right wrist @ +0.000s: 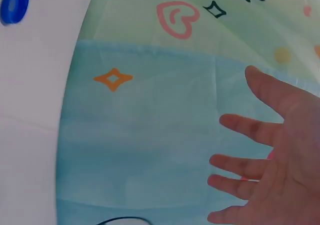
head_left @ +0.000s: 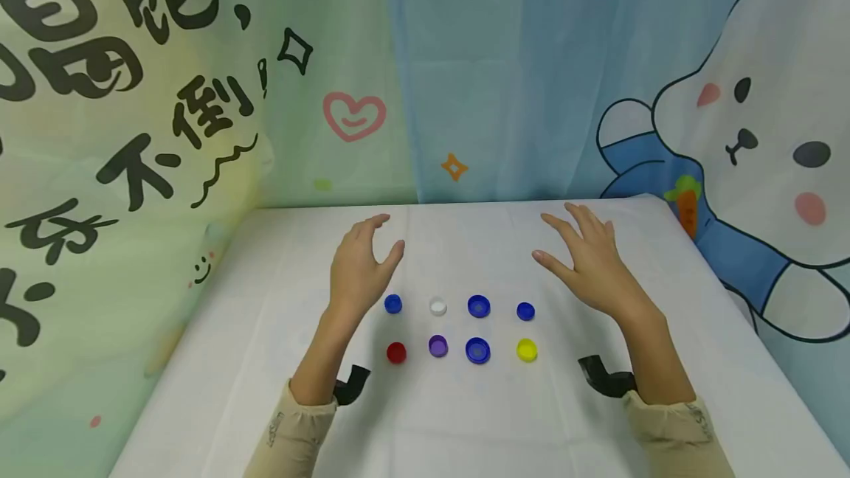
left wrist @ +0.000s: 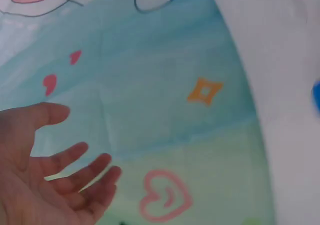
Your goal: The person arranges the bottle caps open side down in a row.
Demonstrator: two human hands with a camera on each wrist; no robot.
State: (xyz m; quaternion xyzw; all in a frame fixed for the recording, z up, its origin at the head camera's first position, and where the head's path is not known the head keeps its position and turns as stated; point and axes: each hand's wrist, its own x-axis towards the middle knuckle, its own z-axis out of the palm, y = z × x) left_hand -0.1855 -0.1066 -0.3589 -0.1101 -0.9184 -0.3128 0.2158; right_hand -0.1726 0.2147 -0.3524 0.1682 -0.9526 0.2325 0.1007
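Note:
My left hand (head_left: 361,268) hovers over the table with its fingers loosely bent and nothing in it. The right hand (head_left: 594,264) is also raised, fingers spread and holding nothing. Between them lie two rows of bottle caps. In the far row are a small blue cap (head_left: 393,304), a white cap (head_left: 437,306), a larger blue cap (head_left: 479,306) and another small blue cap (head_left: 525,311). The near row has a red cap (head_left: 396,352), a purple cap (head_left: 438,346), a large blue cap (head_left: 477,350) and a yellow cap (head_left: 527,350).
A white cloth covers the table (head_left: 458,419). Behind it hangs a printed curtain (head_left: 491,94) with hearts, lettering and a cartoon animal. A black strap end (head_left: 352,386) juts from the left wrist, and a similar black strap (head_left: 604,378) from the right.

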